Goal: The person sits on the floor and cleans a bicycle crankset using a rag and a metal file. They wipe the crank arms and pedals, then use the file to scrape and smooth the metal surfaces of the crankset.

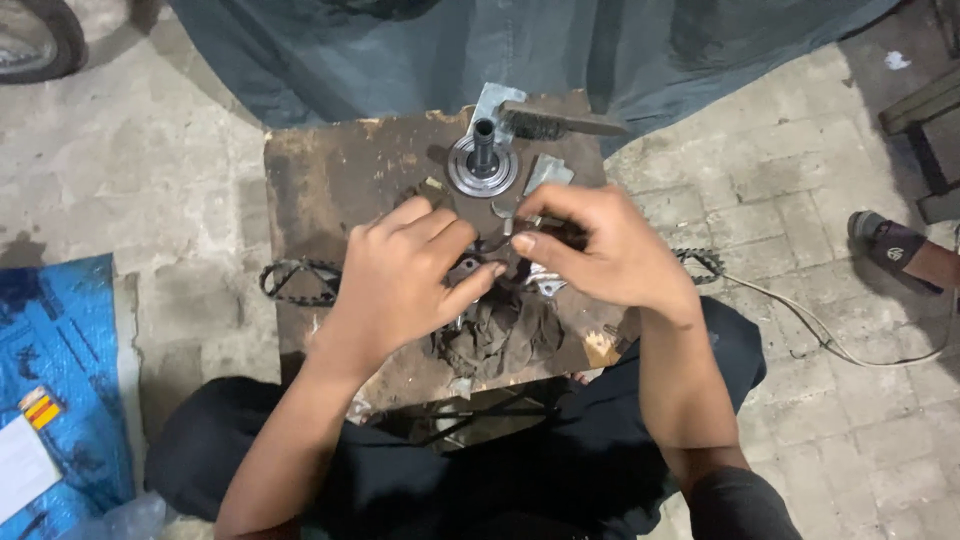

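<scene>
Pinching a small metal part [520,222] mid-counter [320,190]: both hands [400,275] [600,250] had fingers clenched on it. Looked rigid, light, greasy; edges seemed the best grip.

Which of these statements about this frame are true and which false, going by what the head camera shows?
1. Both hands meet over the greasy brown wooden board. True.
2. The round silver metal hub with an upright shaft lies in the left hand. False: it stands on the board beyond the hands, untouched.
3. A black toothed chain hangs past the board's left edge. True.
4. The dark crumpled rag lies on the blue tarp. False: it lies on the board, just nearer than the hands.
5. The right hand has its fingers pinched on a small metal part. True.
</scene>
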